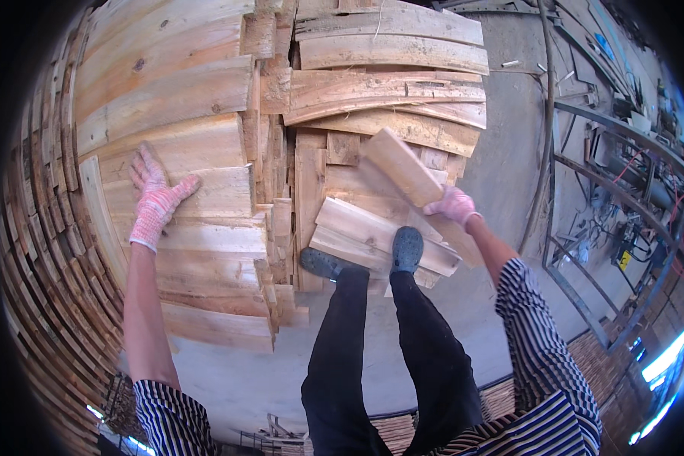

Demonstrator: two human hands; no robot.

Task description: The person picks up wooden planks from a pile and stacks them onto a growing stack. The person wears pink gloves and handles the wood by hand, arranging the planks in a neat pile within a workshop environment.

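Left hand (156, 199), in a pink knit glove: fingers spread, palm laid flat on the top board of the big plank stack (182, 152). It grasps nothing, only presses or steadies.

Right hand (451, 205), gloved alike: clenched round the near end of a short board (403, 171), which is held up at a slant over the loose pile (372, 228). The board's far end points up and left, clear of the pieces under it as far as the bent view lets me judge.

Stack on the left: long pale boards laid flat in neat layers, edges roughly lined up, many layers deep down the side. Between stack and pile, a jumble of short offcuts (275, 190) standing on end.

Loose pile: boards lying crosswise at mixed angles, some under the person's dark shoes (406, 249). More curved planks (391, 45) lie beyond.

Progress, by my reading: the stack is well built up, so much sorting looks done; a good number of loose boards remain on the concrete floor (509, 152), one now in hand.

Right of the floor: a metal frame (615, 152) with cables and tools.
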